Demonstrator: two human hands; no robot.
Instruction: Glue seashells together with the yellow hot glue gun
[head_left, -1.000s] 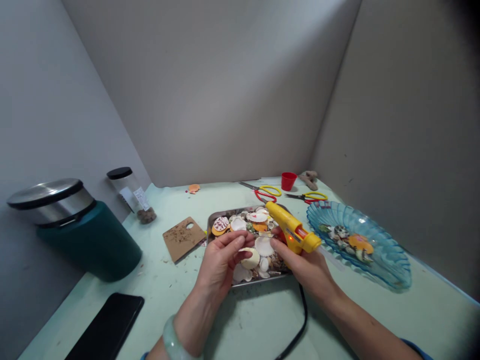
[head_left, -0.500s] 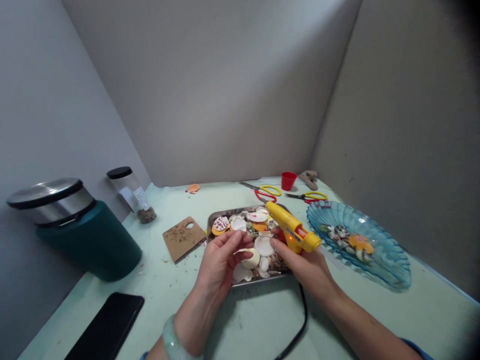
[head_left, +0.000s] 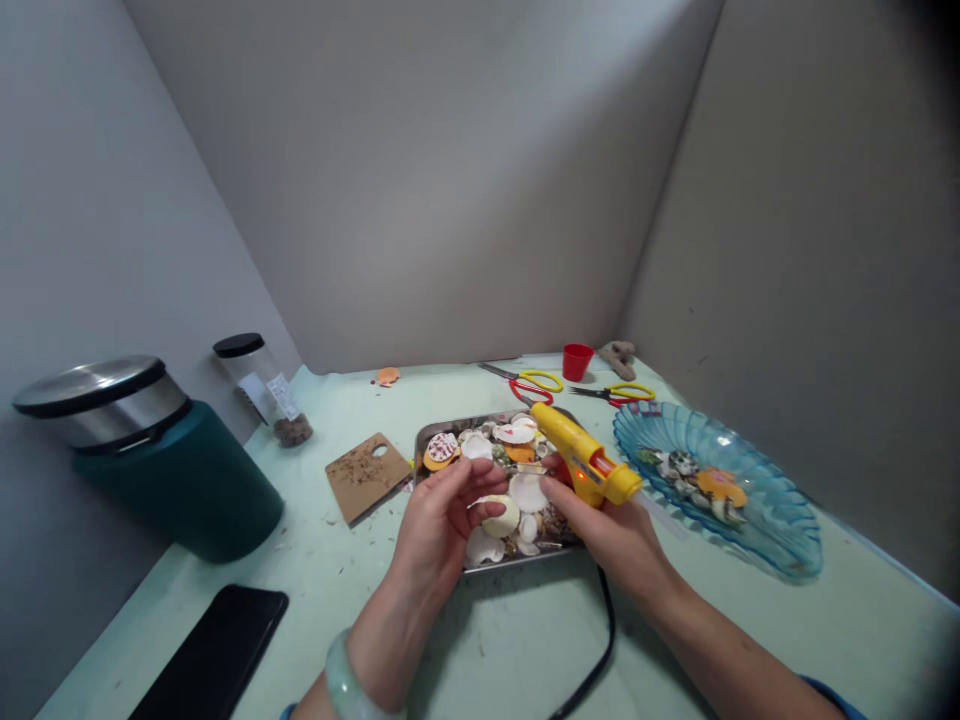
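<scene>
A yellow hot glue gun (head_left: 570, 445) with a lit orange light is gripped in my right hand (head_left: 611, 530). Its nozzle points up and to the left, and a clear glue stick sticks out of its back. My left hand (head_left: 439, 515) hovers over the near left part of a metal tray (head_left: 517, 562), its fingers loosely curled and apart, with nothing visible between them. In the tray lie many seashells, among them a white shell (head_left: 529, 492), a pale yellow shell (head_left: 502, 515) and a speckled shell (head_left: 442, 447).
Left of the tray are a brown card (head_left: 366, 475), a green flask (head_left: 180, 480), a jar (head_left: 262, 390) and a black phone (head_left: 214, 650). Behind lie scissors (head_left: 536, 380) and a red cup (head_left: 577, 362). A blue dish (head_left: 780, 520) holding shells stands right. The gun's black cord (head_left: 606, 640) trails forward.
The thumb and fingertips of my left hand have parted from a pinch, and the hand has opened a little. My right hand and the glue gun have stayed in place.
</scene>
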